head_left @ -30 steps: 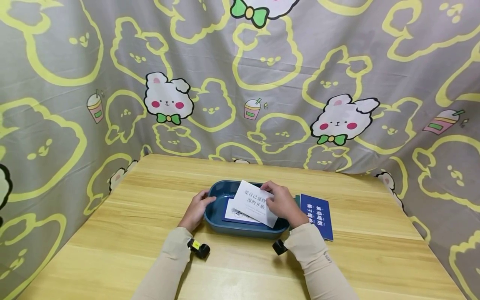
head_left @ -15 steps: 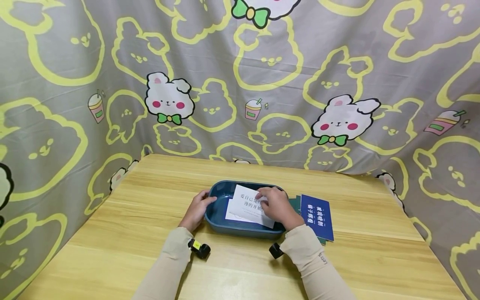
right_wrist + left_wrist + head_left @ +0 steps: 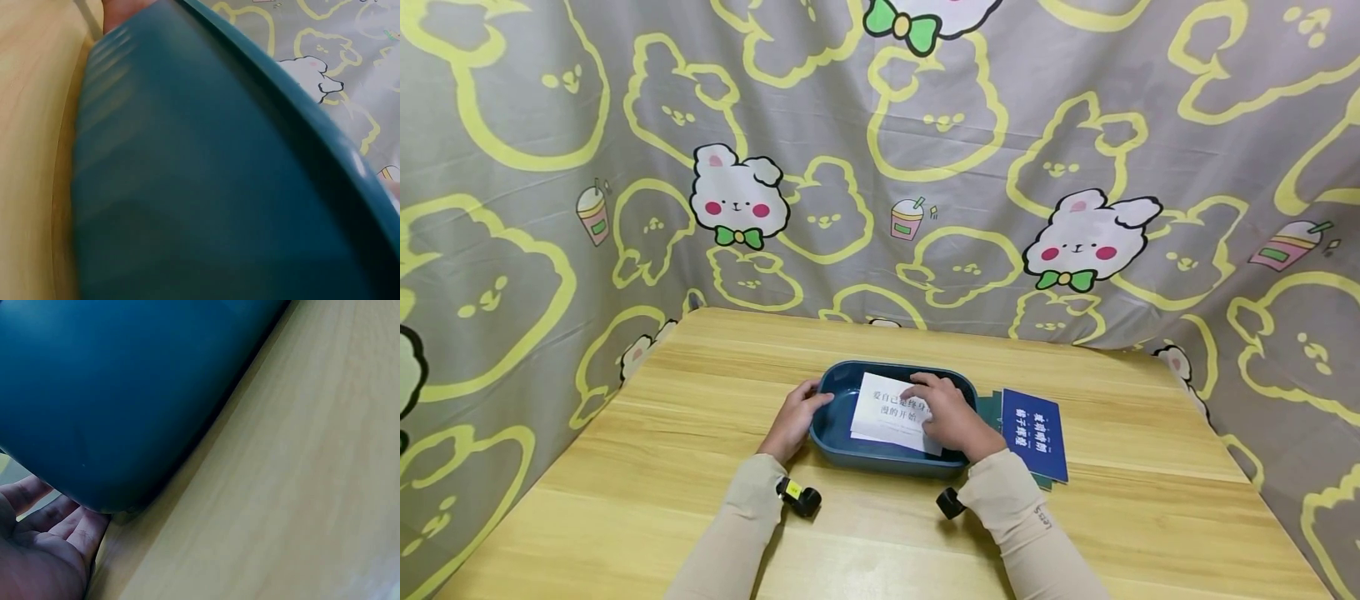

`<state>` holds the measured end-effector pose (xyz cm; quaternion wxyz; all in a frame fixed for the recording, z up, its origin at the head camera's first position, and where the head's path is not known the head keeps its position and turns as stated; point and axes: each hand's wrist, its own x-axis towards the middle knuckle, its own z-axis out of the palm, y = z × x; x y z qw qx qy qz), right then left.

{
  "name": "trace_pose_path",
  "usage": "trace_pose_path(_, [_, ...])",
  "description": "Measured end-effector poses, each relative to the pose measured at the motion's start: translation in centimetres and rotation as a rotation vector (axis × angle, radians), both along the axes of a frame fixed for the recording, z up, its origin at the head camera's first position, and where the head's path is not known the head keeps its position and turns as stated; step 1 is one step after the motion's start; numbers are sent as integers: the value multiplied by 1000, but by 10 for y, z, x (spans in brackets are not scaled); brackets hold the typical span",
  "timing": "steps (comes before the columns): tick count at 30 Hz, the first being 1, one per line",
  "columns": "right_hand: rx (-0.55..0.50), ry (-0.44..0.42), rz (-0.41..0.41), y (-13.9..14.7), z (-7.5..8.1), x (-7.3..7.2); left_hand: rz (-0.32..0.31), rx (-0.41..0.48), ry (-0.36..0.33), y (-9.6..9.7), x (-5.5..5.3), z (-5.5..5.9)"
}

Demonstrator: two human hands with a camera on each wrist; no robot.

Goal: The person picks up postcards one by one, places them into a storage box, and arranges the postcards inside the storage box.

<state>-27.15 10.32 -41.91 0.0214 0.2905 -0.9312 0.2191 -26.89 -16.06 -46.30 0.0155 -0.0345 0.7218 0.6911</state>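
Right hand [image 3: 951, 412]: fingers [image 3: 917, 392] bent, with forefinger and thumb visibly apart, over the right-hand part of the white card [image 3: 883, 408]. The head view does not settle how firmly they press; the right wrist view shows only the outer wall and rim of the tray, so these fingertips cannot be checked there.

Card: lies printed side up inside the tray [image 3: 887, 462], to the left of the right fingertips and partly under them. Its long axis runs left to right, roughly in line with that of the tray, with the right end slightly nearer the person. The right hand reaches in from the right end and is the nearer hand. A second white edge [image 3: 867, 437] shows beneath the card's near side, not quite squared with it.

Left hand [image 3: 793, 421]: grips the left end of the tray, thumb over the rim, fingers against the outside near the base, as the left wrist view confirms. It is apart from the card, with bare tray floor between.

Outward: just beyond the tray's right end lies a blue booklet [image 3: 1036, 429], long axis running away from the person, over green booklets [image 3: 991, 410]. All rest on the wooden table [image 3: 700, 400].
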Motion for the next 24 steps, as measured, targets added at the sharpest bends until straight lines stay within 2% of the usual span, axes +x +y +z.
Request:
trace_pose_path(10, [35,57,-6,-1,-5,1,-4,-1,-9,1,0,0])
trace_pose_path(14, [36,51,-3,-2,-5,0,-11,-8,-5,1,0,0])
trace_pose_path(18, [18,-29,19,-3,-3,0,-10,-8,-6,1,-1,0])
trace_pose_path(21, [37,-115,34,-3,0,2,-7,-7,-5,1,-1,-1])
trace_pose_path(24, [77,-159,52,-3,-1,3,-4,-5,-2,0,0,-1])
